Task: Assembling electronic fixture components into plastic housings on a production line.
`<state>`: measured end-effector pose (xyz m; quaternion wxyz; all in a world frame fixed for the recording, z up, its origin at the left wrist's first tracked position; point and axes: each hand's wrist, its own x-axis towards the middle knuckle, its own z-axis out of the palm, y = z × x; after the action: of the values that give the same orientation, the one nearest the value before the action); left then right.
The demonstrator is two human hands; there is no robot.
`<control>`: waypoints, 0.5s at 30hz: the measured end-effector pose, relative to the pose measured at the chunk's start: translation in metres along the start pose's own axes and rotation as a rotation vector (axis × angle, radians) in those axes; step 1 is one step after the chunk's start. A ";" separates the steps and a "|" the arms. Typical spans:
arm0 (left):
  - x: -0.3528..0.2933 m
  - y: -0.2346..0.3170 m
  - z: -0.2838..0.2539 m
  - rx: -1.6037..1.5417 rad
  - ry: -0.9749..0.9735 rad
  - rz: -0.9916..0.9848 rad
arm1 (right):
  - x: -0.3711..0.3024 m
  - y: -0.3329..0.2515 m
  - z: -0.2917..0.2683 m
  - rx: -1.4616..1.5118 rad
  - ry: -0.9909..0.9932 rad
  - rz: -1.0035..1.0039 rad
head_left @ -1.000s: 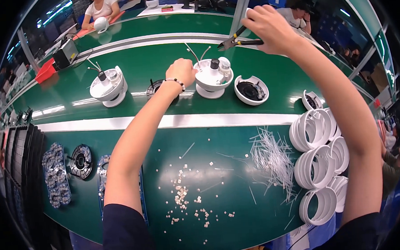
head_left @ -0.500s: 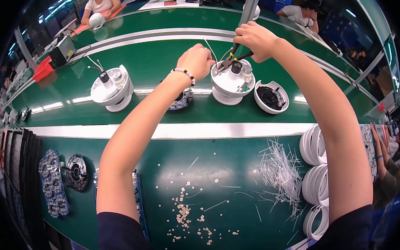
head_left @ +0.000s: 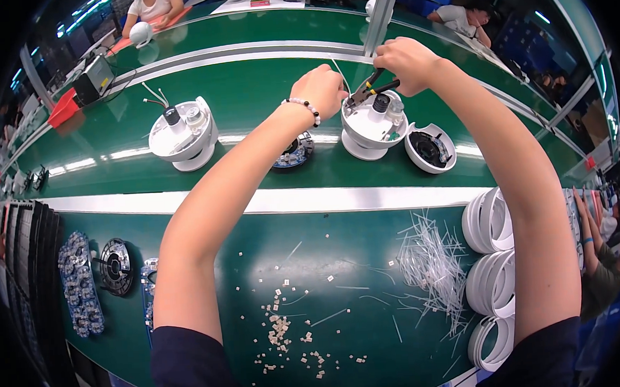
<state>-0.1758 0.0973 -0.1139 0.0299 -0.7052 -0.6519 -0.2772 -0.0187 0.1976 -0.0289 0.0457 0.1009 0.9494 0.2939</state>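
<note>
A white round camera-like housing stands on the green belt, with a black cylinder and a clear part inside its bowl. My right hand grips pliers with dark handles and yellow marks, their jaws down at the housing's left inner rim. Beside them, my left hand is closed at the same rim, pinching what looks like a thin white strip that sticks up past the fingers. Its fingertips are partly hidden. A white cup with a black inside lies right of the housing; a round circuit board sits left, partly behind my left forearm.
Another white housing with loose wires stands farther left. On the near table lie small beige pieces, a heap of thin white strips, stacked white rings and circuit boards. A metal post rises beyond my right hand.
The housings, cup and round board have shifted a little to the right on the belt. Both hands and the pliers have moved right with the housing, keeping their hold.
</note>
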 end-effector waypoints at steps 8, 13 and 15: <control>-0.028 0.016 -0.013 -0.412 0.042 -0.058 | -0.046 0.024 -0.004 -0.026 0.128 0.179; -0.061 0.019 -0.018 -0.287 -0.259 -0.027 | -0.080 0.041 -0.013 -0.052 0.203 0.286; -0.061 -0.007 -0.016 0.045 -0.288 -0.068 | -0.083 0.037 -0.023 -0.034 0.190 0.282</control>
<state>-0.1881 0.0371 -0.1292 -0.0575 -0.7142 -0.6792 -0.1593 0.0654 0.1971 0.0134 -0.0843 0.2038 0.9207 0.3219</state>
